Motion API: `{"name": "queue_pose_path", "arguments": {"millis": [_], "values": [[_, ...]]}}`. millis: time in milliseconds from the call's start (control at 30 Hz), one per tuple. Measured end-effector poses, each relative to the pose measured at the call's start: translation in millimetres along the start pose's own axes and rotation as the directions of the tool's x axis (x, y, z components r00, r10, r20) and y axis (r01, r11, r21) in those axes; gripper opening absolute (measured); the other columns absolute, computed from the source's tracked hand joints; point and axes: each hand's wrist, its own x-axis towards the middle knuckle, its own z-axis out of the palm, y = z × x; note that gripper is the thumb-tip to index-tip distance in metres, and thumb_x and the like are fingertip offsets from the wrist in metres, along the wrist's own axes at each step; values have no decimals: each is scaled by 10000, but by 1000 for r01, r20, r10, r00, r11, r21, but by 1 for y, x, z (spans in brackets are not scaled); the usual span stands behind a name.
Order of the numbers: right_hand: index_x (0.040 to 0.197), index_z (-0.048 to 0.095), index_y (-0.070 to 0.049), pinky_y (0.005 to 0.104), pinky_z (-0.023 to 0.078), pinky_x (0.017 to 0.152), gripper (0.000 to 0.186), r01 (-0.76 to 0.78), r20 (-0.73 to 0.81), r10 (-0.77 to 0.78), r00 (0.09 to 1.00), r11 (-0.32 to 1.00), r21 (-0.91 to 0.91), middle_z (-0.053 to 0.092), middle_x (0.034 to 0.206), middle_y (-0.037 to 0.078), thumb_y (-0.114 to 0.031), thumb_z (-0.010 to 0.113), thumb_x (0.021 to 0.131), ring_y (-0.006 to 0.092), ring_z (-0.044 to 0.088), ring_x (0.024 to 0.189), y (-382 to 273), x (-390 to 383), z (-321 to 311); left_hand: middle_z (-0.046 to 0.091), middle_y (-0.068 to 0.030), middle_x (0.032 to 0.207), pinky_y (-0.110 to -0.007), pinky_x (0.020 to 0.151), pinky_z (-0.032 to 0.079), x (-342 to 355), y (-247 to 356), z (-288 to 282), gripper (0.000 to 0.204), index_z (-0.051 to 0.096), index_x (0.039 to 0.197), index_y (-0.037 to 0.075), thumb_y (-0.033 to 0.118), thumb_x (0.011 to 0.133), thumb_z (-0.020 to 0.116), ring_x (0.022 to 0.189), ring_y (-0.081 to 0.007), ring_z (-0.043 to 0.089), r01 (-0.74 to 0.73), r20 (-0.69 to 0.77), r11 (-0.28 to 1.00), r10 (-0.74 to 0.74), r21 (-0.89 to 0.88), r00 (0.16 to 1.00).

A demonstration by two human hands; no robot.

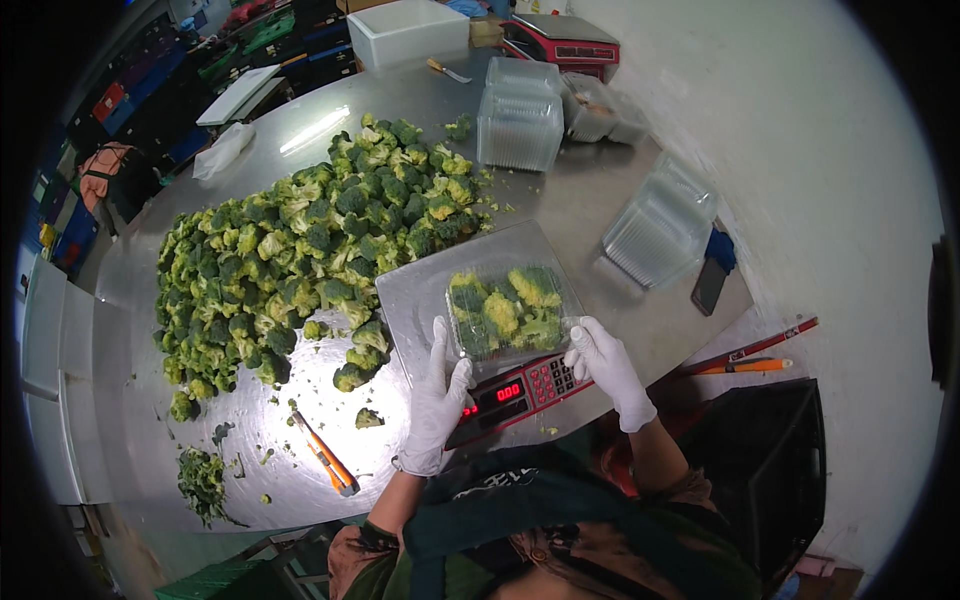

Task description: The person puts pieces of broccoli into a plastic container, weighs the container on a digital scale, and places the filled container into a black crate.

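Note:
Before me a clear plastic container (pixel 488 345) filled with broccoli florets (pixel 502 314) is over the metal platter (pixel 408 302) of a red scale with a lit display (pixel 508 391). My left hand (pixel 436 412), in a white glove, holds its left side, the index finger stretched along the edge and the thumb by the near corner. At the near right corner, my gloved right hand (pixel 608 370) pinches the container between thumb and fingers. Whether the container's base touches the platter I cannot tell. A large heap of broccoli (pixel 310 240) spreads over the table to the left.
Stacked clear containers (pixel 520 125) stand at the back, with another stack (pixel 660 222) leaning at the right near a phone (pixel 709 287). An orange utility knife (pixel 326 456) lies front left beside broccoli scraps (pixel 203 482). Farther off are a small knife (pixel 448 71) and a white box (pixel 408 36).

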Motion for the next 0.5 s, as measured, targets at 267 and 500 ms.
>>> {"name": "queue_pose_path", "arguments": {"millis": [267, 500], "values": [[1084, 561, -32, 255, 495, 561, 227, -213, 212, 157, 965, 938, 273, 667, 853, 96, -232, 455, 1069, 123, 623, 619, 9, 7, -3, 633, -99, 915, -228, 566, 500, -4, 4, 7, 623, 161, 1625, 171, 93, 1064, 420, 625, -108, 597, 90, 59, 934, -74, -346, 996], [1059, 576, -16, 242, 463, 510, 225, -328, 359, 170, 918, 834, 443, 653, 810, 99, -209, 461, 1053, 140, 617, 595, -3, 4, -7, 635, -72, 822, -235, 540, 507, 0, 3, 15, 558, 161, 1613, 139, 103, 1086, 338, 612, -120, 620, 211, 94, 771, -194, -601, 976]]}}
